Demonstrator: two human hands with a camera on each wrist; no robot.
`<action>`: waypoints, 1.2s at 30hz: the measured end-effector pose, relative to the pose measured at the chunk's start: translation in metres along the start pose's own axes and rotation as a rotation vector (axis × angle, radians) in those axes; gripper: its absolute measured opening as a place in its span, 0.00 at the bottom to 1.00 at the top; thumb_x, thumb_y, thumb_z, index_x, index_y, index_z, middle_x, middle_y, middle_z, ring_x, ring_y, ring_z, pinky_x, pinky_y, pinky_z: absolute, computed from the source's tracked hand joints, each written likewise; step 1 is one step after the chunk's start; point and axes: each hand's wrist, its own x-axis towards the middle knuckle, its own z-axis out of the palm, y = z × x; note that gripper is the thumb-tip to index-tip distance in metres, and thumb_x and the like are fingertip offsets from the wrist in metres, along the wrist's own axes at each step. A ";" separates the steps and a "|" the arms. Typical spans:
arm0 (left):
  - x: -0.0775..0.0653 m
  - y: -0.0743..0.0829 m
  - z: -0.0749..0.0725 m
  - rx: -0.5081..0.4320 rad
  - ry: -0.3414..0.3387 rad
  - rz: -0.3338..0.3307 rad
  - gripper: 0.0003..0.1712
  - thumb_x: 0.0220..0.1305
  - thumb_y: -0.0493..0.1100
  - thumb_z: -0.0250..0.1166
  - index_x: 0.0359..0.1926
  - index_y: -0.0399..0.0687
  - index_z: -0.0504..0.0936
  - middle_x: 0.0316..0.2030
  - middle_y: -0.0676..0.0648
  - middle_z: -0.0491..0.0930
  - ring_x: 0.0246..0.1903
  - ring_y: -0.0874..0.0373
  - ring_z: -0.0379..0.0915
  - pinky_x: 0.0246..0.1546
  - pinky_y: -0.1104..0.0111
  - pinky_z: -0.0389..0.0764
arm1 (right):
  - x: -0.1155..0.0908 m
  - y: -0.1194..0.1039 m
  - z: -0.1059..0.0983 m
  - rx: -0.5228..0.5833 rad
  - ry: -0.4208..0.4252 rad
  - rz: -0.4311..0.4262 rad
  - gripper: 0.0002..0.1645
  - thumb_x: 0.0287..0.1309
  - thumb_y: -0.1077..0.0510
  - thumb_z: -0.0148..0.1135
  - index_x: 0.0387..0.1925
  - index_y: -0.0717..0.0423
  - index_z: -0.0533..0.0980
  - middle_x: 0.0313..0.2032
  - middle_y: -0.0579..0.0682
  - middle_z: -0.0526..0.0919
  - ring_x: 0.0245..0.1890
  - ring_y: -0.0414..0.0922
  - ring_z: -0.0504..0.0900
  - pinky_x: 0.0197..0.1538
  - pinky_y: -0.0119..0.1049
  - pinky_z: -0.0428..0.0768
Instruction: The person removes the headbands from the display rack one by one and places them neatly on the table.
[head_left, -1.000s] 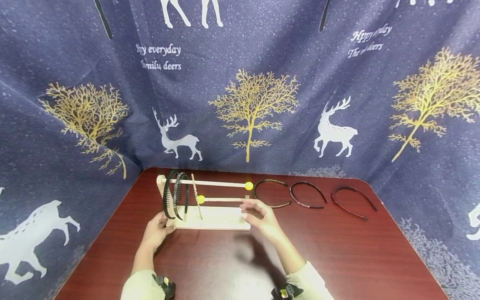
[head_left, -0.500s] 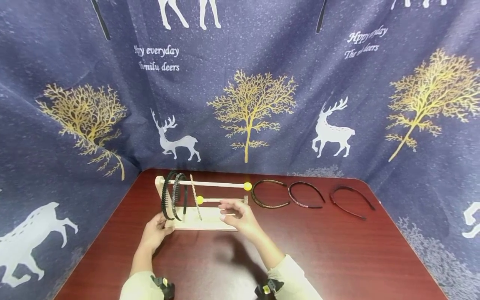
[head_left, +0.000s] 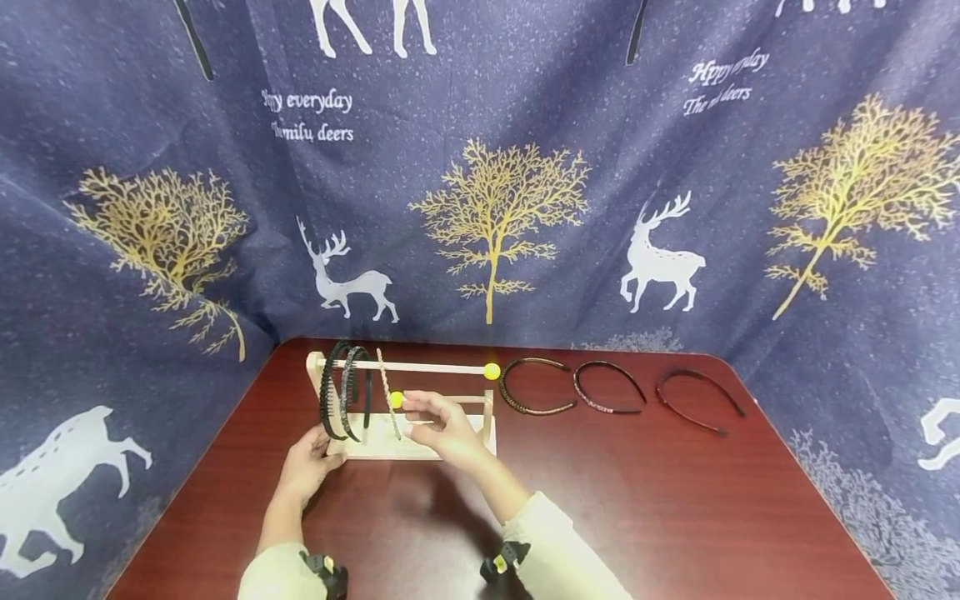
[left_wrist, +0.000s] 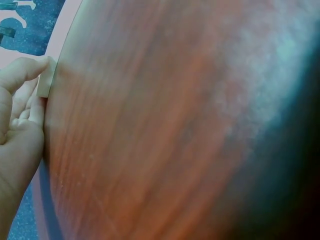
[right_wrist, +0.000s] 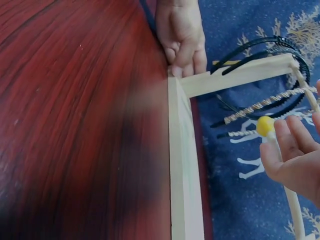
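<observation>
My left hand (head_left: 303,467) grips the left end of a pale wooden headband rack (head_left: 375,450), thumb against the base edge (left_wrist: 46,80) in the left wrist view. On the rack's upper rod hang a black toothed headband (head_left: 327,400), a dark glittery headband (head_left: 346,396) and a thin pale twisted headband (head_left: 386,385). My right hand (head_left: 442,429) is in front of the lower rod, close to its yellow ball (head_left: 396,400) and to the pale headband. In the right wrist view its fingers (right_wrist: 287,142) are loosely bent beside the yellow ball, holding nothing visible.
On the table to the right lie a gold-brown headband (head_left: 517,406), a black headband with reddish trim (head_left: 592,404) and a dark red headband (head_left: 678,417). Another yellow ball (head_left: 491,372) caps the upper rod. A blue patterned cloth (head_left: 450,275) hangs behind the reddish-brown table (head_left: 637,500).
My right hand has moved left along the rack, from its right end toward the pale twisted headband and the lower yellow ball. The left hand keeps its hold on the rack.
</observation>
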 end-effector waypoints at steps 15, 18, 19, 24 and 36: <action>0.004 0.001 0.002 -0.005 -0.010 -0.075 0.34 0.51 0.23 0.64 0.61 0.29 0.64 0.55 0.29 0.69 0.58 0.41 0.62 0.60 0.59 0.64 | 0.014 0.017 0.015 -0.059 0.019 -0.034 0.10 0.54 0.76 0.55 0.40 0.77 0.70 0.35 0.71 0.77 0.33 0.47 0.76 0.34 0.25 0.75; 0.004 0.001 0.002 -0.010 -0.013 -0.079 0.34 0.51 0.23 0.63 0.60 0.29 0.65 0.55 0.29 0.69 0.58 0.41 0.62 0.61 0.59 0.63 | 0.015 0.017 0.015 -0.059 0.027 -0.046 0.09 0.54 0.76 0.55 0.39 0.78 0.70 0.36 0.73 0.77 0.31 0.44 0.75 0.32 0.24 0.74; 0.003 0.001 0.002 -0.012 -0.013 -0.080 0.34 0.51 0.22 0.63 0.60 0.29 0.65 0.55 0.28 0.69 0.58 0.41 0.62 0.61 0.59 0.63 | 0.015 0.016 0.015 -0.057 0.030 -0.047 0.09 0.54 0.76 0.55 0.39 0.78 0.70 0.36 0.73 0.77 0.32 0.45 0.76 0.32 0.24 0.74; 0.003 -0.001 0.001 -0.028 -0.009 -0.079 0.33 0.50 0.22 0.62 0.59 0.28 0.65 0.55 0.28 0.68 0.59 0.41 0.61 0.62 0.60 0.62 | 0.018 0.006 0.013 -0.025 0.045 -0.082 0.08 0.54 0.76 0.55 0.37 0.78 0.69 0.37 0.74 0.76 0.38 0.57 0.77 0.38 0.26 0.77; 0.004 0.000 -0.001 0.002 -0.003 -0.071 0.33 0.49 0.22 0.63 0.59 0.30 0.66 0.54 0.28 0.69 0.58 0.41 0.62 0.61 0.58 0.63 | 0.019 -0.012 0.013 -0.008 0.106 -0.159 0.04 0.52 0.77 0.55 0.32 0.76 0.69 0.36 0.74 0.77 0.34 0.39 0.76 0.37 0.25 0.75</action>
